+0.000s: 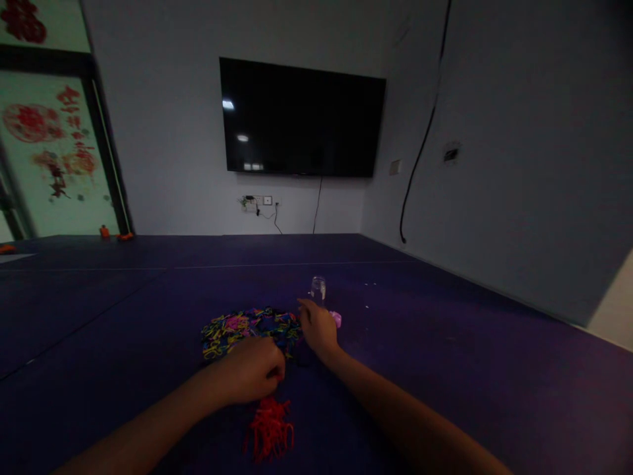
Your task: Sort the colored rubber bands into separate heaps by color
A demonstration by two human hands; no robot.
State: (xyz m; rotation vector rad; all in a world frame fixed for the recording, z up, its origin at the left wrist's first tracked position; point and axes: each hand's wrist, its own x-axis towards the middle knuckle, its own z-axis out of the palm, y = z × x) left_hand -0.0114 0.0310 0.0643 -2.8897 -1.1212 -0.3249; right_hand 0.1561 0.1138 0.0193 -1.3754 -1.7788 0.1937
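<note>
My left hand (257,369) is closed in a pinch above a small heap of red elastic bands (270,429), with a bit of red showing at its fingertips. My right hand (319,328) is at the right edge of a larger pile of mixed bands (227,330) in yellow, pink, blue, green and black. Its index finger stretches out to the left, apart from the thumb, and I see nothing held in it. A clear jar or cup (318,288) stands just beyond that hand. Beside it lies a pink item (337,319), partly hidden.
The wide purple-blue surface (420,343) has white scraps (366,306) on the right. Small orange objects (104,231) are at its far left edge. A black television (304,119) hangs on the wall, and a dark cable (420,152) dangles at the right.
</note>
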